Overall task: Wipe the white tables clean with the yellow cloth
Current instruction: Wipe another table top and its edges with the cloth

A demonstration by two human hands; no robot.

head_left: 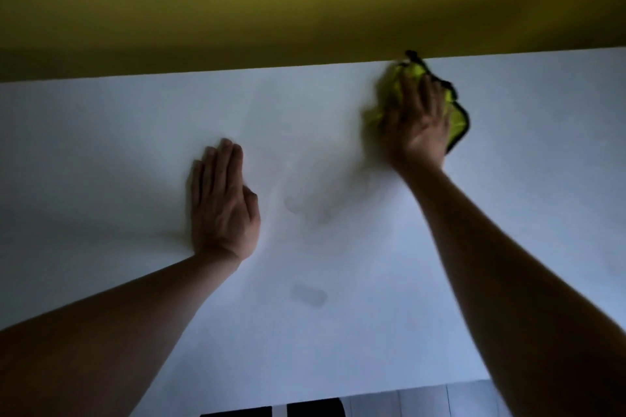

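Note:
A white table (338,152) fills most of the head view. My right hand (415,122) presses a yellow cloth (455,118) with a dark hem onto the table near its far edge, right of centre; the hand and cloth are blurred. My left hand (222,203) lies flat on the table at centre left, fingers together and pointing away, holding nothing. Faint grey smudges (308,294) show on the surface between my two arms.
A yellow wall (305,0) rises directly behind the table's far edge. Below the near edge, a grey floor (423,399) and dark shapes (315,408) show at the bottom of the view.

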